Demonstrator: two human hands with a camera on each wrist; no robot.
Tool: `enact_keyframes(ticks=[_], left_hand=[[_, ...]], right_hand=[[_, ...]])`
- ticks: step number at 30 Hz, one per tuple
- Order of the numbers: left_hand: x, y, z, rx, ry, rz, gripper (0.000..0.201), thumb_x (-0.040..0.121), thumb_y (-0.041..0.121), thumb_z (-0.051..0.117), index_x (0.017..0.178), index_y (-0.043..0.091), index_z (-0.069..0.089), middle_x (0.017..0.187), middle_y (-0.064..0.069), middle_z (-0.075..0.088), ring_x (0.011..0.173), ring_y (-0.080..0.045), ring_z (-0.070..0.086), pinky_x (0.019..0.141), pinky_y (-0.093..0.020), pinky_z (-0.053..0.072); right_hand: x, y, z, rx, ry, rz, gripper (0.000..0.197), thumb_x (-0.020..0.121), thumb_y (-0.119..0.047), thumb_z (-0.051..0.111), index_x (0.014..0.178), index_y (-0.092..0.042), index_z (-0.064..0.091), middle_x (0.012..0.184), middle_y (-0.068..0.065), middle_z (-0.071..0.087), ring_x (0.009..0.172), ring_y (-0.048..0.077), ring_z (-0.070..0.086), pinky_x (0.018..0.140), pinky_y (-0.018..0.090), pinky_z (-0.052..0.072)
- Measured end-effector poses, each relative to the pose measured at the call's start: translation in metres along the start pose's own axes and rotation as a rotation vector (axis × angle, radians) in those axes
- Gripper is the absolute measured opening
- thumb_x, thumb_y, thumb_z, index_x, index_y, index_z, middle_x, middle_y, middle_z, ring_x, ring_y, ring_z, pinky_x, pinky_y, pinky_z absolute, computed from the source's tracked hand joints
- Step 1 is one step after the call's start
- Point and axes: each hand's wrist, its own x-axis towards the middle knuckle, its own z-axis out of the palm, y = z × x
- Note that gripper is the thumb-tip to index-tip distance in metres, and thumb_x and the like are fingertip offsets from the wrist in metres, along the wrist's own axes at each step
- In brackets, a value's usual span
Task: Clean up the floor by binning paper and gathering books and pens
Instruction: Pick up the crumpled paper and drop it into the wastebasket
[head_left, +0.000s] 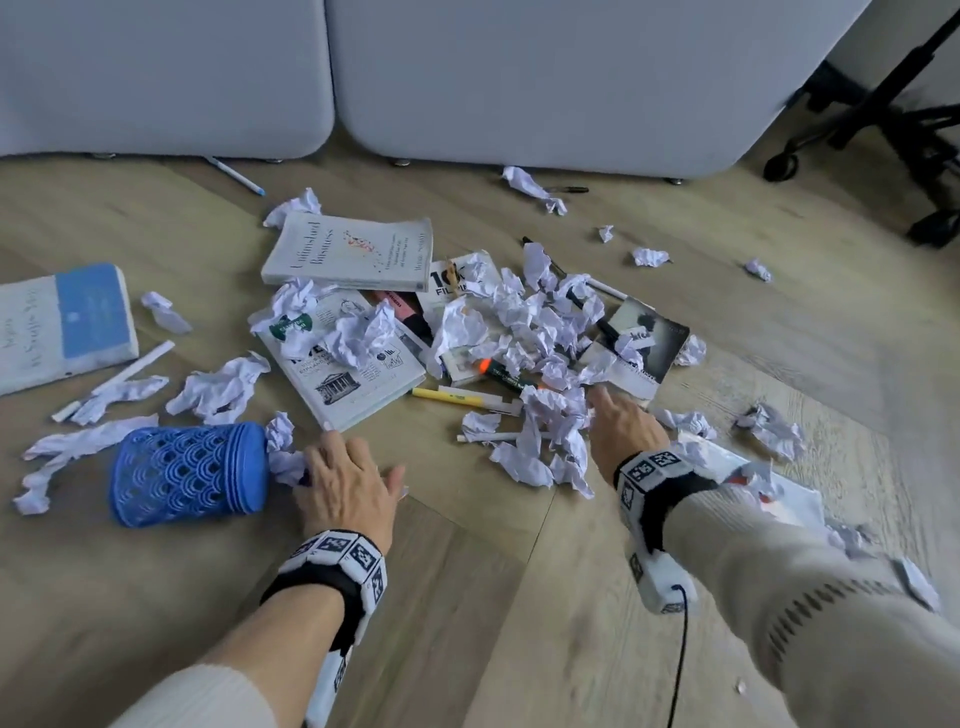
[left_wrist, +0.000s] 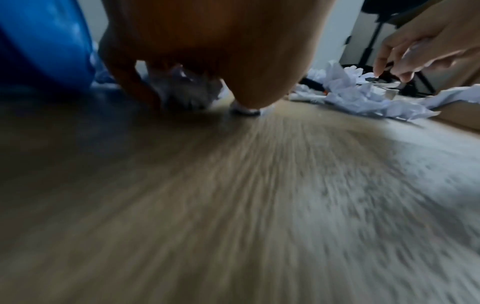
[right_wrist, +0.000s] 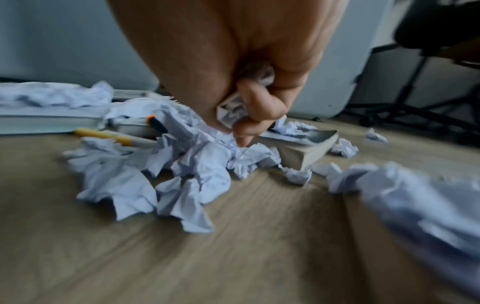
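Observation:
A blue mesh basket lies on its side on the wood floor. My left hand is at its mouth, fingers and thumb curled round a crumpled paper ball. My right hand reaches into the paper pile and grips a crumpled paper ball in its palm. Books lie among the paper: a white book, an illustrated book, a dark-covered book and a blue-and-white book. A yellow highlighter and an orange-capped marker lie between them.
A grey sofa runs along the back, with a blue-tipped pen and a black pen near its feet. A black wheeled stand is at the far right. Loose paper balls scatter rightward. A white sheet lies under my right forearm.

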Motion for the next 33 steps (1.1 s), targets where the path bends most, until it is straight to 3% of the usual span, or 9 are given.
enact_keyframes(ticks=[3,6,11,14,19,24,26,29,33], left_hand=[[-0.002,0.007,0.009,-0.024,-0.061,0.062,0.037,0.078,0.032,0.076,0.087,0.009,0.048,0.091,-0.014,0.048,0.072,-0.028,0.055,0.046,-0.033,0.039],[-0.001,0.025,0.009,-0.052,-0.102,0.113,0.025,0.091,0.029,0.061,0.101,0.011,0.047,0.101,-0.009,0.053,0.083,-0.025,0.061,0.060,-0.030,0.041],[0.022,0.071,-0.011,-0.119,-0.018,0.260,0.029,0.100,0.040,0.039,0.109,0.014,0.049,0.107,-0.004,0.055,0.084,-0.020,0.061,0.063,-0.026,0.043],[0.033,0.094,-0.018,-0.173,-0.028,0.384,0.038,0.095,0.047,0.048,0.113,0.015,0.040,0.103,-0.006,0.055,0.074,-0.019,0.059,0.062,-0.028,0.051],[0.032,0.117,-0.014,-0.099,-0.099,0.580,0.040,0.097,0.044,0.045,0.131,0.026,0.034,0.099,-0.005,0.040,0.070,-0.017,0.046,0.059,-0.027,0.041],[0.023,0.129,0.008,-0.117,-0.011,0.670,0.011,0.098,0.020,0.047,0.106,0.017,0.053,0.089,-0.004,0.036,0.065,-0.020,0.050,0.049,-0.028,0.041],[0.015,0.136,0.009,-0.224,0.088,0.620,0.007,0.093,0.016,0.052,0.092,0.010,0.054,0.088,-0.008,0.043,0.065,-0.022,0.052,0.046,-0.031,0.046],[-0.007,0.136,0.013,-0.223,0.187,0.561,0.035,0.085,0.044,0.051,0.083,0.009,0.053,0.092,-0.013,0.050,0.077,-0.029,0.053,0.052,-0.034,0.047],[-0.028,0.135,0.020,0.120,-0.086,0.291,0.085,0.069,0.088,0.027,0.106,0.013,0.042,0.112,-0.010,0.036,0.090,-0.026,0.042,0.068,-0.032,0.039]], right_hand=[[0.004,-0.020,0.023,0.180,0.008,0.225,0.058,0.092,-0.051,0.044,0.135,-0.016,0.030,0.127,0.013,0.039,0.105,0.032,0.055,0.085,0.042,0.050],[0.001,-0.031,0.054,0.195,-0.066,0.242,0.079,0.085,-0.071,0.035,0.145,-0.024,0.015,0.135,0.015,0.025,0.119,0.035,0.036,0.103,0.042,0.032],[-0.010,-0.027,0.072,0.253,0.096,-0.063,0.034,0.096,-0.042,0.047,0.118,-0.020,0.033,0.115,0.013,0.040,0.093,0.028,0.046,0.082,0.037,0.047],[-0.012,-0.018,0.065,0.332,-0.018,-0.065,0.031,0.099,-0.036,0.043,0.115,-0.010,0.045,0.107,0.009,0.042,0.081,0.020,0.043,0.076,0.029,0.041],[-0.013,0.002,0.040,0.429,-0.043,-0.157,0.021,0.099,-0.032,0.041,0.088,-0.014,0.046,0.090,0.006,0.050,0.078,0.024,0.047,0.071,0.034,0.037],[-0.037,0.046,0.007,0.450,0.132,-0.134,0.038,0.081,-0.047,0.027,0.076,-0.014,0.044,0.079,0.002,0.047,0.067,0.019,0.041,0.059,0.030,0.022],[-0.044,0.071,-0.004,0.480,0.230,-0.049,0.034,0.082,-0.042,0.037,0.073,-0.012,0.049,0.079,0.001,0.048,0.066,0.018,0.043,0.056,0.029,0.026],[-0.053,0.112,-0.010,0.432,0.378,0.178,0.019,0.088,-0.020,0.057,0.080,-0.003,0.056,0.091,0.007,0.050,0.075,0.023,0.047,0.065,0.030,0.038],[-0.059,0.139,0.005,0.334,0.280,0.475,0.029,0.091,-0.015,0.052,0.112,0.005,0.051,0.117,0.020,0.044,0.089,0.030,0.050,0.076,0.034,0.041]])
